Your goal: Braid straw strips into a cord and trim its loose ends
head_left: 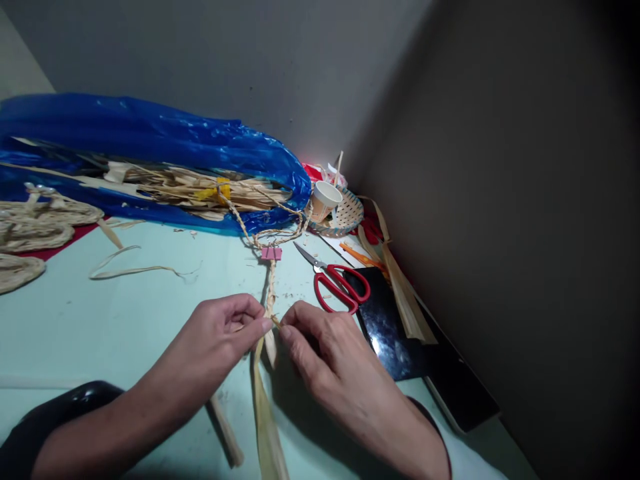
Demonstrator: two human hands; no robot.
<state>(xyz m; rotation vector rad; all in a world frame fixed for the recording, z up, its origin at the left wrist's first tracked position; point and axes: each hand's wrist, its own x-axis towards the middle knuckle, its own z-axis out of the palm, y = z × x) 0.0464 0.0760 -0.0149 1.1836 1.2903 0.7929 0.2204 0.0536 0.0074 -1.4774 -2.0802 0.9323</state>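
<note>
A pale braid of dried plant strips (271,283) runs toward me from a pink binder clip (271,253). At the braid's lower end, my left hand (220,340) pinches it between thumb and fingers. Close on the right, my right hand (330,353) pinches a thin twisted strip that comes out of the braid. Loose strips hang down below my hands; a wide greenish strip (265,407) reaches the bottom edge, and a shorter one (225,430) lies under my left wrist. Beyond the clip the braid (240,220) loops back toward a blue bag.
The blue plastic bag (150,120) holds a bundle of dried strips (190,190). Red-handled scissors (340,287) lie open right of the braid, beside a black tablet-like slab (395,340). A paper cup (325,200) rests in a woven basket (350,213). Woven pieces (40,223) lie left.
</note>
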